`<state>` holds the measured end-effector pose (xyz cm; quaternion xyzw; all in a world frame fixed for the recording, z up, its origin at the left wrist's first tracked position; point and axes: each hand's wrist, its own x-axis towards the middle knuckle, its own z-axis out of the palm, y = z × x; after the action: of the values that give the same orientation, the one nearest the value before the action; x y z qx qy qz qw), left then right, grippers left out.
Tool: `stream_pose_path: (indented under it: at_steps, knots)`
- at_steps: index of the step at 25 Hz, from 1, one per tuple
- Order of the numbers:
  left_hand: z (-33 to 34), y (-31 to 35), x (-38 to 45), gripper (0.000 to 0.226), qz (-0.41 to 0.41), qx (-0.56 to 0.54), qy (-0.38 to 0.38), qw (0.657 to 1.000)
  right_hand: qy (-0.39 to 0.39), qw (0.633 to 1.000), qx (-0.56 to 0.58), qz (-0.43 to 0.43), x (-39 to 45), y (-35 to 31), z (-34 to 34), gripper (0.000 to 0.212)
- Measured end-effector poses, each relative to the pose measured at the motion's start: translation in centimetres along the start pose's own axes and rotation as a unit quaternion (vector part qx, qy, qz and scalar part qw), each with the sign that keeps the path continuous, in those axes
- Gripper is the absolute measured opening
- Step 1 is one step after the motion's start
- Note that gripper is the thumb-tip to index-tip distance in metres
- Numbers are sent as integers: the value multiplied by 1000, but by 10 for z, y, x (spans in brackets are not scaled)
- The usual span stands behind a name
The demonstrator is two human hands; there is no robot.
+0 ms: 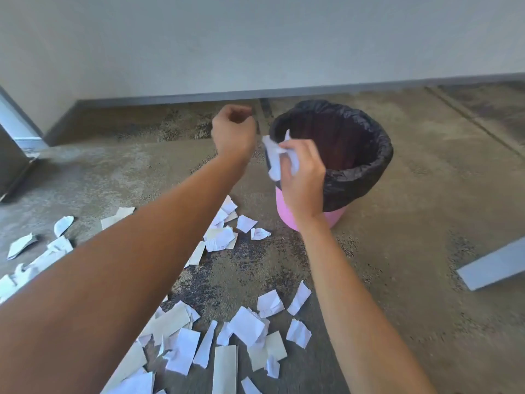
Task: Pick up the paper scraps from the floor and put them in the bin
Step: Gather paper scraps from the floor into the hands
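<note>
Far left, a dark door edge (12, 163) stands by the wall w/ grey skirting (159, 98). Torn white paper scraps (37, 257) lie on the mottled carpet floor (397, 194) at left; more scraps spread thru the centre (224, 237) and bottom (247, 328), some flat strips, some crumpled. Left hand (234, 132) is raised above the floor, just left of the bin, fingers curled in, grip closed w/ nothing visible inside. Right hand (302, 172) is at the bin's near-left rim, grip clamped on a wad of crumpled white scraps (274, 155) that overlaps the rim edge, not yet inside. The pink bin (284, 211) w/ black bin liner (358, 177) folded over its rim stands upright on the floor right of centre, just beyond the centre scraps; inside is dark, contents can't be told. Far right, a flat grey board (494, 265) lies on the floor, well apart from the bin.
</note>
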<state>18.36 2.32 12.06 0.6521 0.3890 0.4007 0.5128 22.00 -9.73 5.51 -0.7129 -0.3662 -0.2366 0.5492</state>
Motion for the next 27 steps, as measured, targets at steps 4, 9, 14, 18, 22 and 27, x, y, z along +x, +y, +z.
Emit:
stream_pose_path:
  at_steps: [4, 9, 14, 18, 22, 27]
  knots:
    - [-29, -53, -11, 18, -64, 16, -6, 998, 47, 992, -69, 90, 36, 23, -24, 15]
    - [-41, -110, -54, 20, -141, 41, -68, 987, -42, 972, -121, 198, 51, 43, -39, 24]
    - [-51, -135, -89, 19, -143, 90, -133, 977, -7, 968, -103, 227, 51, 40, -49, 23]
    - [-57, -162, -108, 24, -140, 164, -219, 952, 50, 985, -63, 155, 35, 27, -49, 21]
    - [-61, -202, -148, 68, -92, 397, -399, 821, -48, 998, -41, 13, -32, 9, -32, 12]
    - [-77, -234, -204, 141, -140, 467, -529, 695, -384, 874, -205, 218, -162, 48, -18, 38]
